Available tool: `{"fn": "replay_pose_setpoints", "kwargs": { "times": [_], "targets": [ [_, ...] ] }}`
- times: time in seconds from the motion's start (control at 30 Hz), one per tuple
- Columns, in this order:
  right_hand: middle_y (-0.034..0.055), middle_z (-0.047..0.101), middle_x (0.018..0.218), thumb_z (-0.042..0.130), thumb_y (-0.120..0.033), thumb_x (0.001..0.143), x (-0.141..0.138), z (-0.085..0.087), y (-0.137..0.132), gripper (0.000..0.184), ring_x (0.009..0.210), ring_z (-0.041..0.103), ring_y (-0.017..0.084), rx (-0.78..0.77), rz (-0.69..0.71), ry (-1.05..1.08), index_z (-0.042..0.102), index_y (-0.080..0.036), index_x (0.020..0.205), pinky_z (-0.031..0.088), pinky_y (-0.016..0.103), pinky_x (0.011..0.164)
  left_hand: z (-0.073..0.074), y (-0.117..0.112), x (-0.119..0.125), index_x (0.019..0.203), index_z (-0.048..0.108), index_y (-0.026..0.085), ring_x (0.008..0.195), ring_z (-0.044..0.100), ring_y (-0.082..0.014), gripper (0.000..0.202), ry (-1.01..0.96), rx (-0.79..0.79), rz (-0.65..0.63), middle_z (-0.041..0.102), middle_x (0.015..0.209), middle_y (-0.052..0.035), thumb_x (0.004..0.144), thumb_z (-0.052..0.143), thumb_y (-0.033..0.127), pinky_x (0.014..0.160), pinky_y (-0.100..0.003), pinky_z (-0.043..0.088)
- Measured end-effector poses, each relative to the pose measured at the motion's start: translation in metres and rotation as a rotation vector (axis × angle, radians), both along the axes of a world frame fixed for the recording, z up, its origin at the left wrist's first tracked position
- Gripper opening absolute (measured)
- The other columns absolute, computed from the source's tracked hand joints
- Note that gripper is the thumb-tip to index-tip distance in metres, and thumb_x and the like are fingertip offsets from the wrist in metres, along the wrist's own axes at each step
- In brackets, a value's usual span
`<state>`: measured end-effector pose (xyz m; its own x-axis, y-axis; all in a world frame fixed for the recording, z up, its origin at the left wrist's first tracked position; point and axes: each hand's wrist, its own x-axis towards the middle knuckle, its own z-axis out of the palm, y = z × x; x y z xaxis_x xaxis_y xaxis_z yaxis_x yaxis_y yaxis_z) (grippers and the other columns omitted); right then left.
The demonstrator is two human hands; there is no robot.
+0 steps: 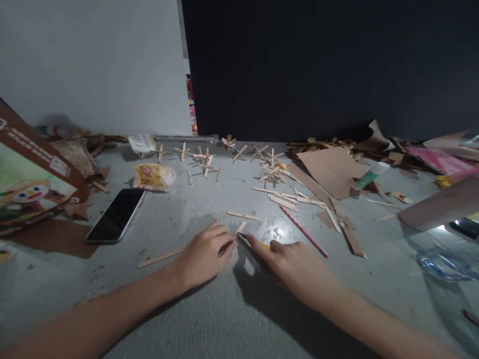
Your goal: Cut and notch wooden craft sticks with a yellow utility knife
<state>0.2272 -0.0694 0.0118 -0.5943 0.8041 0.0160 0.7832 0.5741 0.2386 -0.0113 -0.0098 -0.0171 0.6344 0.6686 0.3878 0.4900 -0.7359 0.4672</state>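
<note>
My left hand (204, 254) rests on the grey table (232, 319), fingers closed, pinching a short wooden stick (240, 228) down at its end. My right hand (290, 264) lies just to the right, closed around a yellow-handled cutter (258, 244) whose tip meets the stick. A longer loose stick (242, 215) lies just beyond the hands. A red pencil (304, 232) lies to the right of my right hand.
A black phone (116, 215) lies at the left near a printed cardboard box (33, 184). Stick crosses (204, 159) and loose sticks (288, 198) cover the far table. Cardboard sheets (333, 172), a glue tube (370, 176) and a clear plastic piece (445, 262) sit right.
</note>
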Motion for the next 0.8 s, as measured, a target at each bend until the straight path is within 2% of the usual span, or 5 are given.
{"fn": "replay_pose_setpoints", "kwargs": {
  "times": [0.2, 0.47, 0.63, 0.8],
  "targets": [
    [0.0090, 0.078, 0.087, 0.053, 0.000, 0.083, -0.004, 0.009, 0.003, 0.082, 0.061, 0.070, 0.020, -0.093, -0.035, -0.071, 0.038, -0.019, 0.162, 0.017, 0.034, 0.053, 0.000, 0.005, -0.002, 0.097, 0.077, 0.016, 0.092, 0.064, -0.0228, 0.021, 0.070, 0.006, -0.040, 0.068, 0.086, -0.0055, 0.104, 0.057, 0.016, 0.081, -0.035, 0.054],
    [0.0100, 0.078, 0.086, 0.052, -0.004, 0.091, -0.009, 0.019, 0.006, 0.077, 0.071, 0.073, 0.022, -0.190, -0.082, -0.064, 0.034, -0.021, 0.164, 0.031, 0.030, 0.057, 0.012, 0.012, -0.002, 0.091, 0.079, 0.017, 0.089, 0.063, -0.0227, 0.017, 0.187, -0.050, -0.049, 0.071, 0.085, -0.0044, 0.101, 0.065, 0.017, 0.080, -0.035, 0.052],
    [0.0112, 0.077, 0.085, 0.045, -0.002, 0.096, -0.013, 0.016, 0.002, 0.069, 0.068, 0.072, 0.021, -0.162, -0.081, -0.054, 0.037, -0.018, 0.162, 0.032, 0.030, 0.056, 0.015, 0.008, -0.001, 0.092, 0.080, 0.017, 0.091, 0.064, -0.0244, 0.017, 0.234, -0.004, -0.020, 0.072, 0.084, -0.0054, 0.101, 0.066, 0.018, 0.080, -0.037, 0.054],
    [0.0145, 0.076, 0.095, 0.041, -0.002, 0.096, -0.017, 0.001, -0.007, 0.071, 0.066, 0.070, 0.020, -0.143, -0.119, -0.071, 0.034, -0.018, 0.165, 0.030, 0.030, 0.053, 0.014, 0.002, 0.001, 0.098, 0.080, 0.013, 0.095, 0.065, -0.0272, 0.021, 0.300, 0.106, -0.028, 0.074, 0.088, -0.0085, 0.104, 0.060, 0.016, 0.083, -0.041, 0.056]
  ]
}}
